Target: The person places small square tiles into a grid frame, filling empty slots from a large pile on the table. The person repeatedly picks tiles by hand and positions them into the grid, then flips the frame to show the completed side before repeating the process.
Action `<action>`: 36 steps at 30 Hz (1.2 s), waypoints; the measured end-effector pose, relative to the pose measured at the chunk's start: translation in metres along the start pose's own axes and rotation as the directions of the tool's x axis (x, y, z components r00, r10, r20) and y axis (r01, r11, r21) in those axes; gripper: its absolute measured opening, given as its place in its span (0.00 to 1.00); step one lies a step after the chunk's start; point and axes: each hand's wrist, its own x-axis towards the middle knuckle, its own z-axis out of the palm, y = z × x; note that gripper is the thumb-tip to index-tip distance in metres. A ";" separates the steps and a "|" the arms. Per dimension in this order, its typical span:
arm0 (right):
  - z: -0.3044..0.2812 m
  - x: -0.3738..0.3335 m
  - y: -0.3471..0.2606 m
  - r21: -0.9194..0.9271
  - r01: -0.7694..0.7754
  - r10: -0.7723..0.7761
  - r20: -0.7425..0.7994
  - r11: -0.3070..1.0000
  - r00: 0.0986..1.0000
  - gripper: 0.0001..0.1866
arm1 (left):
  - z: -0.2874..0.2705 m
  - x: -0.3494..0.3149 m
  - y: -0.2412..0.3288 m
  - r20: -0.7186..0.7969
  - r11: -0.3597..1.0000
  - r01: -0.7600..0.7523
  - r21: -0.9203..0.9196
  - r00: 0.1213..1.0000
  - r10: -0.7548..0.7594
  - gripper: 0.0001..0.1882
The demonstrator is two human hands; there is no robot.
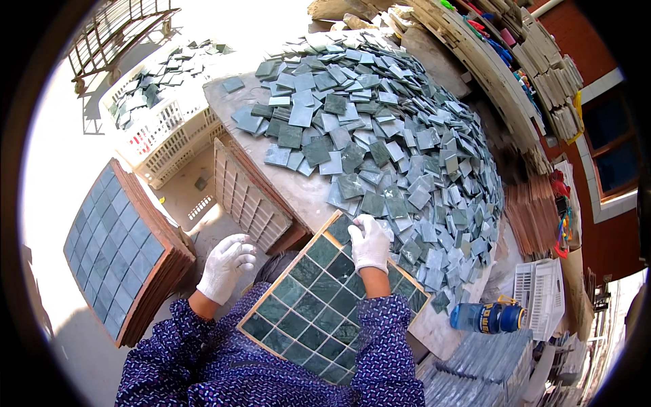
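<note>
A wood-edged tray [266, 298] rests tilted across my lap, with green square tiles in a grid of pale dividers. My right hand [370, 245], in a white glove, is over the tray's far part. Its fingers are bent and close together at a dark green tile [341, 229] near the far corner; the fingertips' contact is partly hidden. To the left of the tray my left hand [229, 268], also gloved, hangs in the air. Its fingers are loosely curled and apart, with nothing visible in them.
A big heap of loose tiles [400, 146] covers the table [234, 108] ahead. At left are a stack of tile-filled trays [119, 251], an upright gridded tray [244, 197] and a white crate [163, 136]. A blue bottle [485, 317] and a white basket [539, 298] are at right.
</note>
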 end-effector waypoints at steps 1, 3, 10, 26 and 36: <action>0.005 -0.001 0.005 -0.182 0.149 -0.164 -0.071 0.972 0.984 0.12 | 0.005 0.001 0.001 0.005 1.000 0.000 0.024 1.000 0.000 0.13; 0.007 -0.004 0.000 -0.223 0.180 -0.194 -0.044 0.958 0.980 0.14 | 0.004 0.000 0.000 0.013 0.999 -0.009 0.052 1.000 0.008 0.14; -0.002 -0.013 -0.006 -0.421 0.319 -0.265 0.184 0.849 0.947 0.18 | -0.007 0.000 -0.012 -0.047 0.995 0.002 0.103 0.999 0.003 0.14; 0.056 -0.123 -0.045 0.023 0.752 -0.650 0.521 0.659 0.554 0.39 | -0.030 0.074 -0.033 -0.174 0.988 -0.150 -0.043 0.975 0.141 0.10; 0.025 -0.178 -0.024 0.064 0.647 -0.602 0.446 0.760 0.662 0.25 | -0.053 0.236 -0.079 -0.363 0.646 0.091 0.758 0.882 0.301 0.41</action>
